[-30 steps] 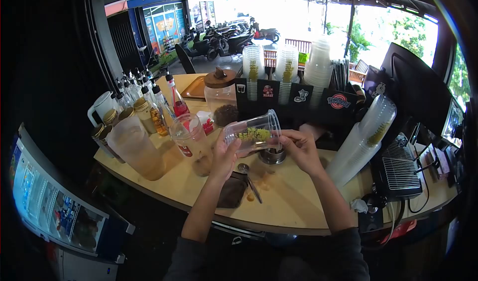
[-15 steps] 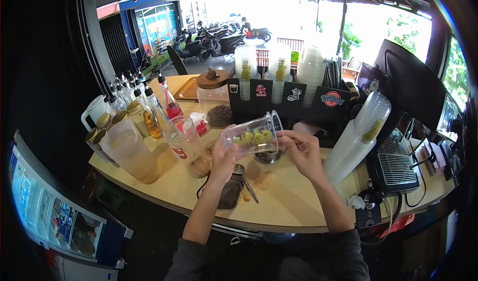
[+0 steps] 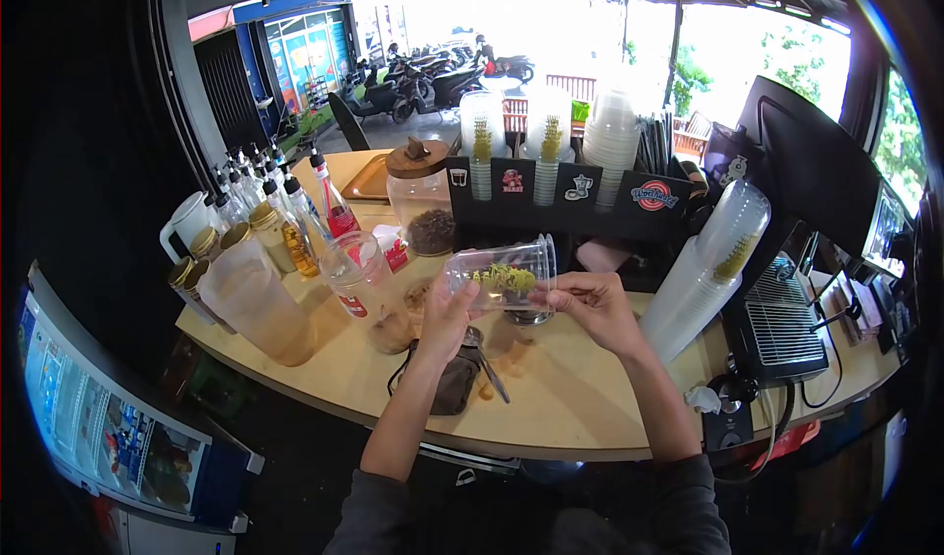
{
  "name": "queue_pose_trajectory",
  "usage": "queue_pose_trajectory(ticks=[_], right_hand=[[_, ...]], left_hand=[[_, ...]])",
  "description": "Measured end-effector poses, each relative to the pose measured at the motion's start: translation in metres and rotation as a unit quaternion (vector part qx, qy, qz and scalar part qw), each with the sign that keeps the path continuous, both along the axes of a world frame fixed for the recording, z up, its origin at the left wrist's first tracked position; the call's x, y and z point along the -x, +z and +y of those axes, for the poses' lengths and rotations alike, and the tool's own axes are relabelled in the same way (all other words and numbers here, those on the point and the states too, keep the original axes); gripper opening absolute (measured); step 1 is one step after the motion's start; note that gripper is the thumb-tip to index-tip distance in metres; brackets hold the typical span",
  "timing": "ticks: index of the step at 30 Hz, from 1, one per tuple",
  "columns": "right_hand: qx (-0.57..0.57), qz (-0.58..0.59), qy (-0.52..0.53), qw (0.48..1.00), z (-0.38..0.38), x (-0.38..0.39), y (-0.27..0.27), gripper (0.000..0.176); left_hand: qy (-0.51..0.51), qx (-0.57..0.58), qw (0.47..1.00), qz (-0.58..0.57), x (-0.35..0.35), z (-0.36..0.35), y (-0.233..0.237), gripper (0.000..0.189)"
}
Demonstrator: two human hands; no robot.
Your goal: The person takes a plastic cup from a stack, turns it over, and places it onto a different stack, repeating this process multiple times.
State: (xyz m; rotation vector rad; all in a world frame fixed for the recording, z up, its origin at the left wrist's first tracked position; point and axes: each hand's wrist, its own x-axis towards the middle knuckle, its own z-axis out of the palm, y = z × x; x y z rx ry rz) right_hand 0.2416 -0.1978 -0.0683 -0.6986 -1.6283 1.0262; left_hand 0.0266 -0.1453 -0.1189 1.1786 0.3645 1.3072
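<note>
A clear plastic cup [image 3: 501,262] with yellow-green print lies on its side in the air above the counter. Its rim looks doubled, so a second cup may be nested in it. My left hand [image 3: 447,317] is wrapped round the base end, thumb along the near side. At the rim end, my right hand [image 3: 593,305] pinches the edge between thumb and fingers. Below them a metal container [image 3: 529,316] is partly hidden by the cup. A dark cloth or pouch [image 3: 455,386] and a thin metal utensil [image 3: 494,373] lie on the counter [image 3: 580,398].
On the left stand a plastic pitcher [image 3: 258,304], an open jar [image 3: 362,294] and several pump bottles [image 3: 334,201]. A wooden-lidded jar [image 3: 423,196] and a black cup holder [image 3: 570,186] line the back. Stacked cups [image 3: 693,275] lean beside a machine with a metal grille [image 3: 782,314].
The cup has levelled out and its rim end has dropped slightly. My right hand has shifted slightly down with it, and both hands keep hold.
</note>
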Motion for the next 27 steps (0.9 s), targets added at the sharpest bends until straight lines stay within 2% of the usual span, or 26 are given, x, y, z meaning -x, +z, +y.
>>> queue_pose_trajectory(ticks=[7, 9, 11, 13, 15, 16, 17, 19, 20, 22, 25, 27], right_hand=[[-0.004, 0.031, 0.011, 0.999, 0.009, 0.015, -0.013, 0.021], [-0.004, 0.045, 0.008, 0.999, 0.013, 0.02, -0.016, 0.02], [-0.03, -0.051, -0.003, 0.998, 0.017, 0.024, -0.015, 0.024], [-0.054, -0.065, -0.016, 0.996, 0.014, 0.028, 0.003, 0.025], [-0.149, -0.071, -0.141, 0.976, 0.016, 0.025, 0.019, 0.026], [-0.158, -0.076, -0.183, 0.967, 0.018, 0.024, 0.031, 0.044], [-0.161, -0.076, -0.185, 0.966, 0.02, 0.028, 0.042, 0.044], [-0.294, -0.147, -0.249, 0.911, 0.026, 0.043, 0.064, 0.059], [-0.296, -0.148, -0.251, 0.91, 0.03, 0.052, 0.072, 0.059], [-0.287, -0.206, -0.214, 0.911, 0.041, 0.066, 0.087, 0.071], [-0.331, -0.213, -0.242, 0.887, 0.076, 0.071, 0.107, 0.073], [-0.375, -0.165, -0.28, 0.868, 0.11, 0.069, 0.122, 0.071]], left_hand=[[0.029, -0.009, 0.999, -0.017, -0.009, 0.001, 0.011, 0.047], [0.027, 0.03, 0.992, -0.118, -0.016, 0.001, 0.017, 0.04], [0.002, 0.044, 0.991, -0.125, -0.016, 0.007, 0.02, 0.043], [-0.023, 0.056, 0.989, -0.132, -0.014, 0.015, 0.025, 0.046], [0.034, -0.055, 0.993, -0.098, -0.006, 0.027, 0.036, 0.056], [0.062, -0.089, 0.993, -0.052, -0.001, 0.031, 0.045, 0.067], [0.06, -0.092, 0.993, -0.053, -0.002, 0.033, 0.053, 0.067], [0.077, -0.181, 0.98, 0.017, -0.003, 0.031, 0.07, 0.075], [0.069, -0.203, 0.975, 0.06, -0.002, 0.034, 0.079, 0.084], [0.095, -0.236, 0.963, 0.094, -0.004, 0.041, 0.094, 0.086], [0.144, -0.267, 0.943, 0.135, 0.004, 0.061, 0.105, 0.085], [0.338, -0.323, 0.845, 0.259, 0.01, 0.086, 0.1, 0.08]])
